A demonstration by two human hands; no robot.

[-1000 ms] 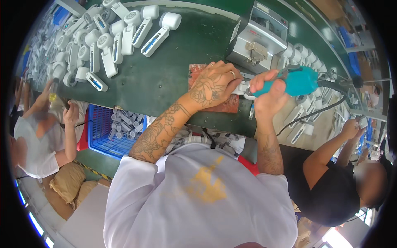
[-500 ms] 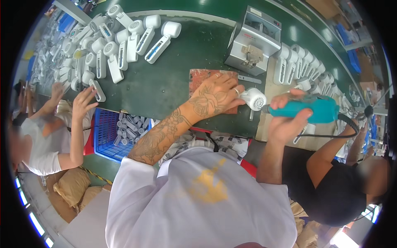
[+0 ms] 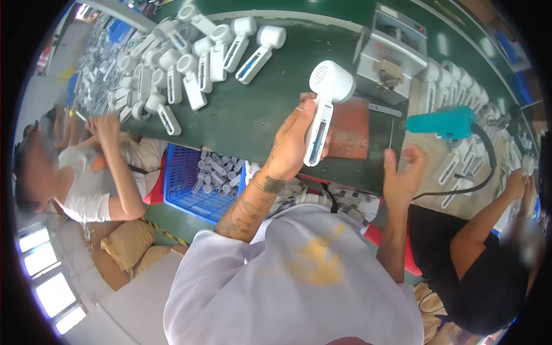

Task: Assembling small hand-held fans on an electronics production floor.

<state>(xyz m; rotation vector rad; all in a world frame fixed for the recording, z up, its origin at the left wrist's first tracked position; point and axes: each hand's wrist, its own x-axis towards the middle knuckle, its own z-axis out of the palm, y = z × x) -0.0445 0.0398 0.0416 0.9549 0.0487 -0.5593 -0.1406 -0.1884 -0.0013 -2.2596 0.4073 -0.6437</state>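
My left hand (image 3: 290,141) is wrapped round the handle of a white hair-dryer-shaped device (image 3: 333,83). It is raised above the bench, its round head upward with the grille to the left and the slotted handle side in view. To the right, my right hand (image 3: 404,178) is empty, fingers and thumb apart, near the bench edge. A teal electric screwdriver (image 3: 437,123) with a black cord lies beyond that hand, apart from it. Partly behind the held device is a reddish pad (image 3: 351,135) on the green bench (image 3: 253,115).
Many similar white devices (image 3: 190,80) crowd the bench's left side, and more rows (image 3: 448,86) stand at the right. A grey metal machine (image 3: 391,57) stands at the back. Below is a blue basket (image 3: 192,198) of grey parts. Co-workers sit on both sides.
My left hand has lifted the white device off the pad area and turned it head up. My right hand has let go of the electric screwdriver, which now lies to the right.
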